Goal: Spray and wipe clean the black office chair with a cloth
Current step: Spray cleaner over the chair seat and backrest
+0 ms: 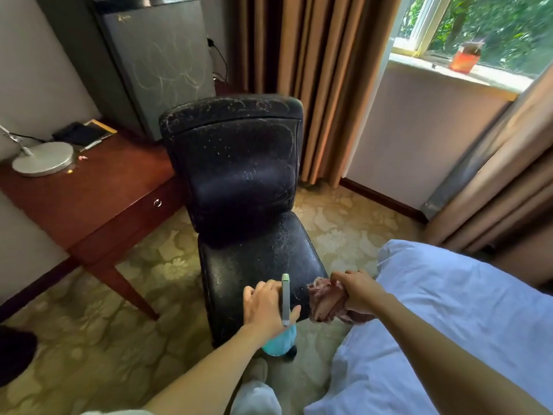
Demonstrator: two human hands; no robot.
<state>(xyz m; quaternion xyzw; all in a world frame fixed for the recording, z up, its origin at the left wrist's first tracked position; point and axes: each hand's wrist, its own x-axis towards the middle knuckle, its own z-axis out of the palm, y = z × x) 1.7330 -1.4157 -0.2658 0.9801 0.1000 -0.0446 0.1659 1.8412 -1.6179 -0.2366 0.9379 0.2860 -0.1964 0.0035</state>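
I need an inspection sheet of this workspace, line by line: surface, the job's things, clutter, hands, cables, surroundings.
Surface: black office chair, white specks and streaks on backrest and seat.
Job's things: spray bottle and cloth, both at the seat's front edge.
Clutter: desk bears a lamp base, a pen and a dark flat item.
Hands: left hand holds the spray bottle; right hand grips the cloth.
Cables: black cable plugged in at the wall beside the fridge.
Surroundings: curtains, bed, orange jar on the windowsill, patterned carpet.
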